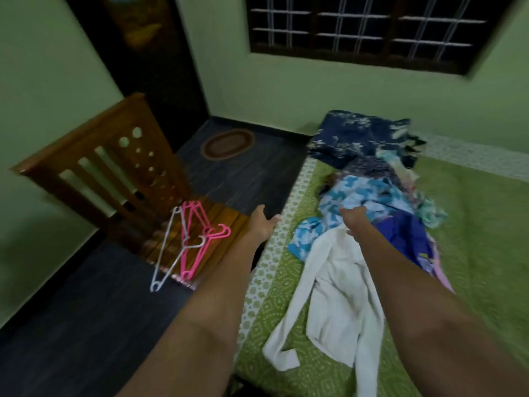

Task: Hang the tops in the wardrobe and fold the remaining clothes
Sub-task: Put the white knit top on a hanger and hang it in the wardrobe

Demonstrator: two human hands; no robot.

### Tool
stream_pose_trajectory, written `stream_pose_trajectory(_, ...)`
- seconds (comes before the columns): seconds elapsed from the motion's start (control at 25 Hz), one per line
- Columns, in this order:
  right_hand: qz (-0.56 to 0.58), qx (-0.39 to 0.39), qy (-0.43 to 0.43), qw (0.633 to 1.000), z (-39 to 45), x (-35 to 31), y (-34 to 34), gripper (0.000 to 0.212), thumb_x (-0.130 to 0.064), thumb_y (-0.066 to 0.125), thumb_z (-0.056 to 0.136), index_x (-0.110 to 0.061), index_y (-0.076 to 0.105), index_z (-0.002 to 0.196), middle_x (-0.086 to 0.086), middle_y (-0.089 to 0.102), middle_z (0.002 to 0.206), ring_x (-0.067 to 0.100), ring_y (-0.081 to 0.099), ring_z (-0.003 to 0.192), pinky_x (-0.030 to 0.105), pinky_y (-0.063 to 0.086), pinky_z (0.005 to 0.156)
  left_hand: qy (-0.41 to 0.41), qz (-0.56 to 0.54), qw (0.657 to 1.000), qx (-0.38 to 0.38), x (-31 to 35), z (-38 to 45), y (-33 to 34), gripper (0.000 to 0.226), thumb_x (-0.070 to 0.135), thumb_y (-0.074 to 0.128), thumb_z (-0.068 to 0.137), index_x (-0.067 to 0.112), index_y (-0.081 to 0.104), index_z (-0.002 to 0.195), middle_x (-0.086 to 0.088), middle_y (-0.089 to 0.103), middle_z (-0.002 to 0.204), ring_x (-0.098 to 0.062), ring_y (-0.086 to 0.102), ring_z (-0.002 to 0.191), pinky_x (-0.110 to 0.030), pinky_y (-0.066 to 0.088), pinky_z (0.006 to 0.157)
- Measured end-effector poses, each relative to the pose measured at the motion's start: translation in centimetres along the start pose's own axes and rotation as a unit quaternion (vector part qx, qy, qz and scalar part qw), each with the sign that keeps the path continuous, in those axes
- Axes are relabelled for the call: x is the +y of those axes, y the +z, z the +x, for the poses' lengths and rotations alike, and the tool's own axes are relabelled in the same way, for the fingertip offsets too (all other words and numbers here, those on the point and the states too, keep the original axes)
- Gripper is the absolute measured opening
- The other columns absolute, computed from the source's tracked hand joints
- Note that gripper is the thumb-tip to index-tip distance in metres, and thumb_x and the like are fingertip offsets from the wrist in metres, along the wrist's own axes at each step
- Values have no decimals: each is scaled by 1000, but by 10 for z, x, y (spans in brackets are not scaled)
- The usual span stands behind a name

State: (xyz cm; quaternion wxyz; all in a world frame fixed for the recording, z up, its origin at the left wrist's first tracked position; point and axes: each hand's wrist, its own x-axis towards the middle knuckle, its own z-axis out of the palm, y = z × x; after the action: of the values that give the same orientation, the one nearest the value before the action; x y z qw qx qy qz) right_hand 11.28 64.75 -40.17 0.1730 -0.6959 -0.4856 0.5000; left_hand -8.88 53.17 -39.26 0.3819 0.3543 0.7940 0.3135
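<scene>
1. Because the picture is blurred by motion, the far part of the pile of clothes [380,173] beyond the right hand [355,222] cannot be counted garment by garment; the prints run into one another.
2. Right hand: its fingers are curled into the fabric at the near edge of the pile, where the white top [337,285] meets a light-blue patterned garment [357,196]; which of the two it grips cannot be told, as the fingertips are hidden in the cloth.
3. Left hand [264,223]: open, fingers extended, over the left edge of the bed [472,224]; contact with the bedsheet cannot be told.
4. White top: long-sleeved, plain, lying crumpled and lengthwise on the green patterned bedsheet between the two forearms, one sleeve trailing toward the person, its lower end cut off by the frame's bottom edge.
5. Other clothes: one dark-blue floral piece [360,138] farthest beyond the right hand; a purple-blue garment [409,239] just right of that hand, partly hidden behind the right forearm.
6. Hangers [189,245]: to the left of the left hand, lying overlapped on a wooden chair [120,173]; at least one white and several pink, the exact pink count unclear.
7. One oval mat [227,143] lies on the dark floor beyond the left hand.
</scene>
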Motion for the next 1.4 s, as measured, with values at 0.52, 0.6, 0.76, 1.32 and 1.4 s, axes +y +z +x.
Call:
stream_pose_trajectory(0.52, -227, -275, 26, 934, 17, -19, 425, 28, -12, 44, 96, 6, 63, 106, 21, 63, 109, 34, 60, 103, 42, 47, 93, -191, 59, 979, 49, -303, 144, -237, 26, 18, 56, 93, -1, 62, 77, -20, 64, 86, -28, 60, 80, -30, 42, 71)
stream_pose_trajectory(0.6, -221, -272, 44, 935, 40, -8, 475, 25, -13, 43, 97, 2, 63, 98, 20, 63, 108, 31, 60, 99, 41, 48, 91, -209, 66, 975, 25, -357, 185, -246, 32, 26, 50, 94, -2, 64, 98, -20, 64, 107, -32, 60, 103, -29, 41, 80)
stream_pose_trajectory(0.76, -221, -203, 62, 952, 86, 15, 549, 26, -32, 51, 97, -9, 57, 108, 15, 61, 117, 26, 59, 99, 33, 46, 79, -277, 73, 958, 11, -439, 246, -238, 22, 9, 45, 98, -9, 56, 92, -23, 59, 107, -37, 58, 99, -44, 43, 90)
stream_pose_trajectory(1.32, -207, -171, 22, 963, 116, 44, 534, 25, -25, 48, 99, -8, 61, 112, 18, 63, 108, 29, 58, 93, 27, 37, 65, -152, 189, 970, -8, -413, 282, -205, 50, 20, 53, 96, 4, 37, 140, -16, 37, 146, -32, 39, 132, -37, 35, 103)
stream_pose_trajectory(1.4, -198, -175, 1, 965, 115, 46, 486, 28, -23, 47, 100, -6, 59, 119, 15, 60, 109, 29, 58, 96, 31, 40, 74, -54, 219, 970, -91, -372, 287, -198, 55, 30, 53, 95, 15, 36, 145, -8, 35, 150, -26, 31, 138, -36, 29, 109)
